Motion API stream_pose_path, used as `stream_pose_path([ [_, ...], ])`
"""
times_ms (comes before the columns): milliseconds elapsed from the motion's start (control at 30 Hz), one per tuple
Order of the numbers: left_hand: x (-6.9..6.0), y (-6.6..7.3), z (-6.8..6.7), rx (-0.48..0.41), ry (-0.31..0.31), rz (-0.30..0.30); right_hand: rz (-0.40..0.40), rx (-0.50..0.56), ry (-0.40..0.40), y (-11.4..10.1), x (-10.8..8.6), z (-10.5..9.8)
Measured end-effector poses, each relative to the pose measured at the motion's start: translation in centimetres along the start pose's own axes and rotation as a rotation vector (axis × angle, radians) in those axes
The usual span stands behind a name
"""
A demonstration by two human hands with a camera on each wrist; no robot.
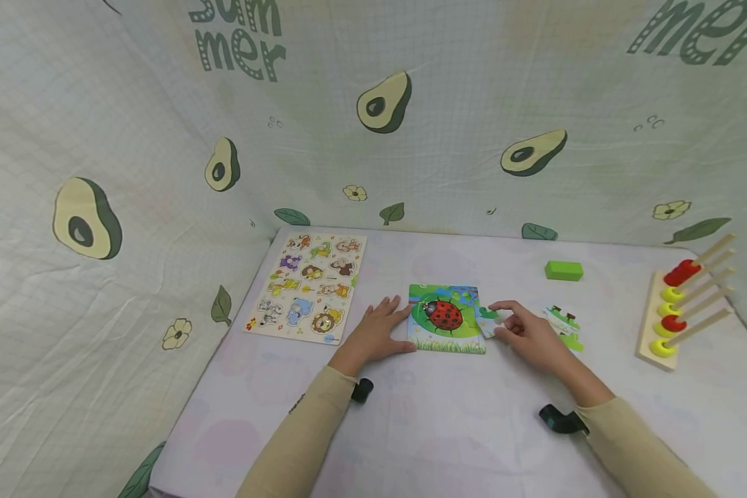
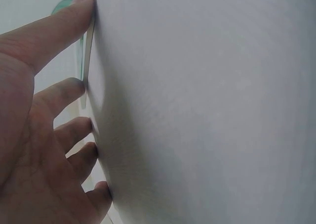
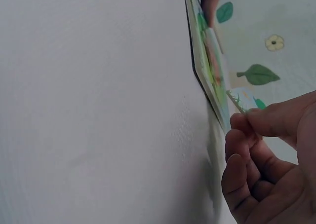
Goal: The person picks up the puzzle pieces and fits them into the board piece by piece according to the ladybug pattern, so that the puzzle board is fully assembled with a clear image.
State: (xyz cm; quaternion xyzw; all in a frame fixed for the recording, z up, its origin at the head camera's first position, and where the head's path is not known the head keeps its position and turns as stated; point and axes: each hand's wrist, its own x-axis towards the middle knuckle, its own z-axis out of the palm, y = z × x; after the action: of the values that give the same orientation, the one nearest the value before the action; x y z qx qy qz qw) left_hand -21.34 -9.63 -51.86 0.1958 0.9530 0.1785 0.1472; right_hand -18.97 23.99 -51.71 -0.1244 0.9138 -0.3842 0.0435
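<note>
Avocado-printed cloth [image 1: 442, 180] backs a pale worktop [image 1: 448, 429]. Centre: ladybird puzzle [image 1: 445, 315], lying flat. Left hand [image 1: 376, 330]: grip apart, fingers spread, thumb and forefinger at the puzzle's left edge. Right hand [image 1: 530, 339]: grip clamped, thumb and forefinger pinching a puzzle piece [image 1: 487, 322] at its right edge. Left: animal board [image 1: 308, 285]. Right: green block [image 1: 564, 271], peg rack [image 1: 652, 315].

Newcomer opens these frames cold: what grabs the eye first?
Probably the bright ladybug puzzle mid-table, the left hand touching its left side, the right hand pinching a puzzle piece at its right edge. Next, the peg stacker with red and yellow rings at far right, and the avocado-print cloth behind the table.
</note>
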Motion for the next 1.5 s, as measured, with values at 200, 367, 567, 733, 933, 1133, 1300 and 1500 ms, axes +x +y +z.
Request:
stream_pose_path([
  [200, 0.0, 0.1, -0.1, -0.009, 0.004, 0.007, -0.042, 0.038, -0.01, -1.0, 0.5, 0.8],
  [367, 0.0, 0.1, -0.1, -0.012, 0.005, 0.006, -0.094, 0.037, -0.007, -1.3, 1.0, 1.8],
  [567, -0.1, 0.1, -0.1, -0.013, 0.003, 0.005, -0.121, 0.056, -0.039, -2.1, 1.6, 3.0],
  [733, -0.2, 0.1, -0.1, -0.018, -0.002, -0.002, -0.138, 0.085, -0.059, -2.8, 2.1, 4.1],
  [933, -0.1, 0.1, -0.1, -0.02, 0.004, 0.001, -0.155, 0.099, -0.063, -3.8, 2.3, 4.9],
  [1133, 0.0, 0.1, -0.1, -0.014, 0.001, 0.001, -0.159, 0.075, -0.079, -4.7, 2.4, 5.8],
  [1300, 0.0, 0.0, -0.2, -0.018, 0.002, 0.005, -0.167, 0.067, -0.09, -5.2, 2.7, 6.6],
  [1500, -0.1, 0.0, -0.2, -0.019, 0.006, 0.007, -0.156, 0.06, -0.09, -5.8, 3.1, 7.3],
])
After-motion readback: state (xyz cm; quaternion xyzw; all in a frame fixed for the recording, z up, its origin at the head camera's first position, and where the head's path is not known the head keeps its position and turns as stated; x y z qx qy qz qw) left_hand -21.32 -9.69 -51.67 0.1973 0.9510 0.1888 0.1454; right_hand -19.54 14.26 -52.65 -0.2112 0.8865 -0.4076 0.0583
